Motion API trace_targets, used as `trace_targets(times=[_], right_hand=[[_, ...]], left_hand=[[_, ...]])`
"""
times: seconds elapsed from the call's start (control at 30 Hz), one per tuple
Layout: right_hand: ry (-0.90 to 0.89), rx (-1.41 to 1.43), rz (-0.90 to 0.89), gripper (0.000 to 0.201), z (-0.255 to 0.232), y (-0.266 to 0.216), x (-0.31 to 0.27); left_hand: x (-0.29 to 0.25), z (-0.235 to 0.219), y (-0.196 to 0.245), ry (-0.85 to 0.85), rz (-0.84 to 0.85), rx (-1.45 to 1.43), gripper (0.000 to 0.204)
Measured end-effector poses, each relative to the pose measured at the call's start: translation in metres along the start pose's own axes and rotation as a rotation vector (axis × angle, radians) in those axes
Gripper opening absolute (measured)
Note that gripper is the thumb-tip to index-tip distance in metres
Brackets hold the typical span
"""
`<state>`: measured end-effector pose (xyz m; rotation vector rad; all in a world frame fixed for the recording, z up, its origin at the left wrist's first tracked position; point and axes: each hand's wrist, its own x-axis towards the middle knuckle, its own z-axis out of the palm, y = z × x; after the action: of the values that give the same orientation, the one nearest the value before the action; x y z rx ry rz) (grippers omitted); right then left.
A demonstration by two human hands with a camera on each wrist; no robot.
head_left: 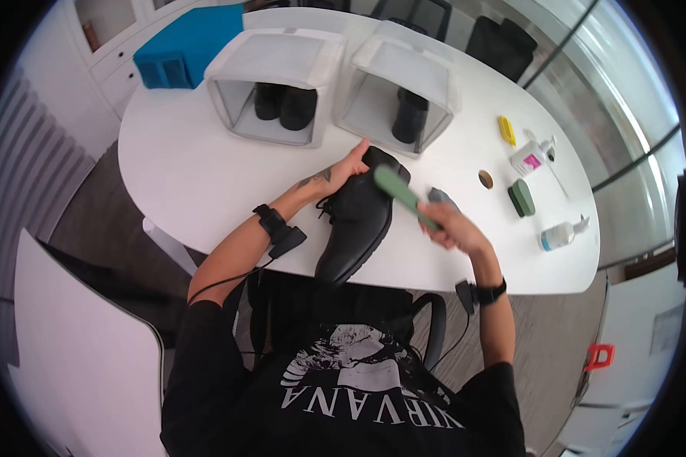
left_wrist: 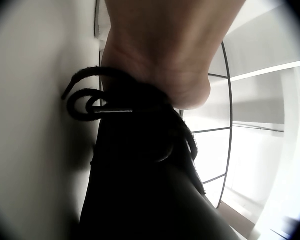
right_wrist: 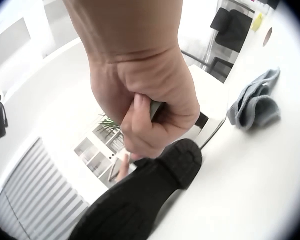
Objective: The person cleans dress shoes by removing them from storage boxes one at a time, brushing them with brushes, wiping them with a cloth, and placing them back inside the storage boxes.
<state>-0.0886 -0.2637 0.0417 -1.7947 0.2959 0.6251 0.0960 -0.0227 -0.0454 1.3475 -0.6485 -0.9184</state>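
Observation:
A black lace-up leather shoe [head_left: 356,221] is tilted on its side over the table's near edge, toe towards the person and sole facing right. My left hand [head_left: 348,167] holds it by the ankle end; most of its fingers are hidden by the shoe. Loose laces [left_wrist: 85,102] hang beside that wrist. My right hand [head_left: 456,226] grips the handle of a green long-handled brush [head_left: 398,190], whose head overlaps the shoe's heel area in the head view. In the right wrist view, the dark sole [right_wrist: 135,200] lies just below the curled fingers [right_wrist: 140,125].
A grey cloth [right_wrist: 255,102] lies right of the shoe. Two pale open-fronted boxes [head_left: 274,49] with black footwear inside stand behind, beside a blue case [head_left: 190,46]. At right are a green brush [head_left: 521,198], a yellow item [head_left: 507,130] and two pump bottles [head_left: 562,234].

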Motion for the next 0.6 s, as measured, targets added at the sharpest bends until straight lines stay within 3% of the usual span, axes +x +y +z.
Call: trace_targets(times=[0.07, 0.1, 0.13, 0.2, 0.27, 0.3, 0.33, 0.4, 0.43, 0.47, 0.53, 0.6], right_hand=[[0.047, -0.045, -0.071, 0.053, 0.018, 0.0, -0.01], [0.153, -0.053, -0.081, 0.053, 0.017, 0.005, -0.005], [0.266, -0.057, -0.087, 0.053, 0.012, 0.01, 0.0], [0.308, -0.052, -0.125, 0.055, 0.009, 0.011, -0.001], [0.042, -0.11, -0.031, 0.055, 0.029, -0.001, -0.015], [0.062, -0.152, -0.024, 0.055, 0.045, -0.005, -0.026], [0.092, -0.311, -0.141, 0.056, 0.051, -0.01, -0.033], [0.119, -0.437, -0.141, 0.061, 0.035, -0.012, -0.029], [0.183, -0.433, -0.061, 0.061, 0.03, -0.022, -0.03], [0.247, -0.429, 0.025, 0.061, 0.024, -0.033, -0.03], [0.31, -0.476, -0.075, 0.061, 0.027, -0.028, -0.024], [0.084, -0.482, -0.196, 0.061, 0.051, -0.022, -0.034]], left_hand=[[0.003, -0.005, -0.01, 0.025, -0.022, 0.056, 0.104], [-0.001, -0.003, -0.006, 0.034, -0.047, 0.038, 0.103], [0.0, -0.009, -0.007, -0.076, -0.005, 0.043, 0.102], [-0.005, -0.004, -0.001, -0.043, -0.032, 0.061, 0.101], [-0.005, 0.002, 0.006, -0.014, 0.0, 0.09, 0.101], [-0.007, 0.004, 0.007, 0.02, 0.012, 0.108, 0.101], [-0.005, 0.002, 0.005, 0.03, 0.018, 0.107, 0.101], [0.002, -0.002, -0.007, 0.046, 0.057, 0.166, 0.101], [0.0, 0.0, -0.004, 0.148, 0.054, 0.246, 0.102], [-0.004, 0.0, -0.003, -0.053, -0.005, 0.045, 0.101], [-0.013, 0.009, 0.01, 0.011, -0.03, 0.058, 0.098], [-0.001, 0.004, -0.005, 0.077, -0.013, 0.135, 0.096]])
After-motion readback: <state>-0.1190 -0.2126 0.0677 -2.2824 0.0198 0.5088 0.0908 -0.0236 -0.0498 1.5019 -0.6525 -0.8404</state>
